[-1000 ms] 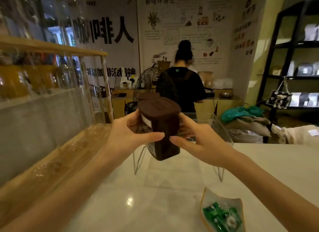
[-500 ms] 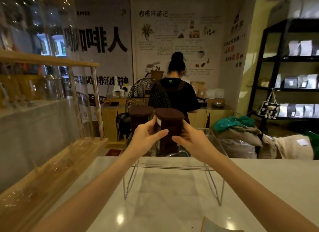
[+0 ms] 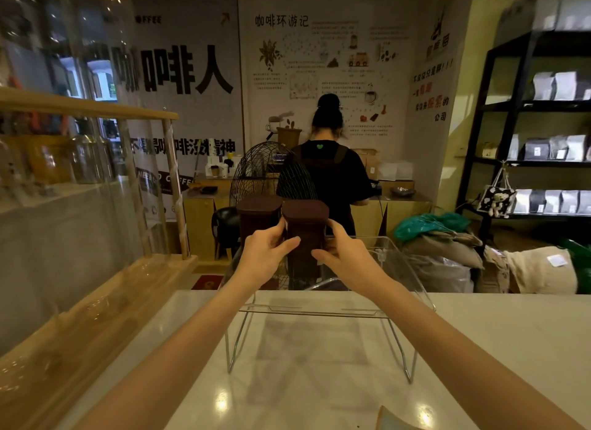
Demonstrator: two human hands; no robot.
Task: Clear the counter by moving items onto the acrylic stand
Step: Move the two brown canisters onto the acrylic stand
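Note:
A clear acrylic stand (image 3: 319,311) on thin metal legs sits on the white counter (image 3: 479,349). Two dark brown lidded canisters stand side by side at its far end. My left hand (image 3: 268,253) and my right hand (image 3: 343,253) both grip the right brown canister (image 3: 305,234), one on each side, with its base resting on or just above the stand. Close to its left stands the left brown canister (image 3: 257,213), partly hidden behind my left hand.
A wood-and-glass display case (image 3: 80,205) runs along the left. A tan pouch corner (image 3: 395,420) pokes in at the bottom edge. Beyond the counter a person (image 3: 329,170) stands with their back turned by a wire fan (image 3: 265,173). Sacks (image 3: 447,253) and black shelves (image 3: 527,125) fill the right.
Both hands carried the brown canister forward, away from me, to the far end of the stand next to the other canister. The camera view tilted up, so the pouch nearly left the frame.

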